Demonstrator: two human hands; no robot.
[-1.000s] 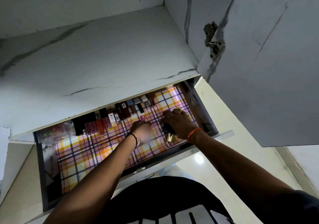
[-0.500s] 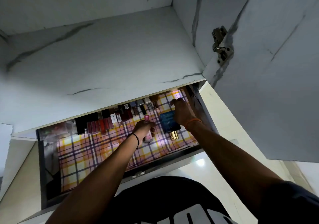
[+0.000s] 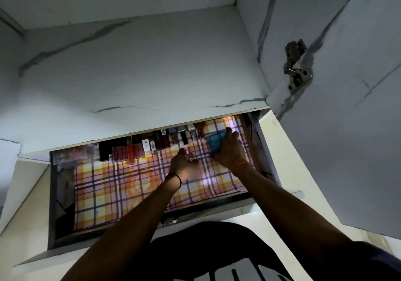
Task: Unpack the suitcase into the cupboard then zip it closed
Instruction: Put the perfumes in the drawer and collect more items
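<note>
- Right hand [image 3: 231, 150] holds a blue bottle [image 3: 215, 143] over the far right part of the open drawer [image 3: 258, 150]; fingers curled round its body, grip closed on it.
- Left hand [image 3: 183, 164] pinches a small pink bottle [image 3: 187, 151] near the middle of the drawer, just in front of the row of lipsticks and small bottles [image 3: 152, 145] along the back.
- Handling, blue bottle — judged glass or hard plastic: stiff, smooth, likely slippery, breakable if dropped. Best taken across the flat sides of the body, not by the cap.
- Handling, pink bottle — light and small, easily tipped; take it at the body and set it down upright or flat against the row.
- Drawer floor carries a checked liner [image 3: 130, 185], flat and glossy; things may slide on it.
- In the way: the shelf [image 3: 130, 74] above overhangs the back of the drawer, so the row sits partly beneath it — little headroom for a tall bottle.
- Open cupboard door [image 3: 347, 129] with hinge [image 3: 297, 68] stands close on the right, beside the right arm.
- A clear packet [image 3: 73, 155] lies in the drawer's far left corner, well apart from both hands.
- Suitcase not in view.
</note>
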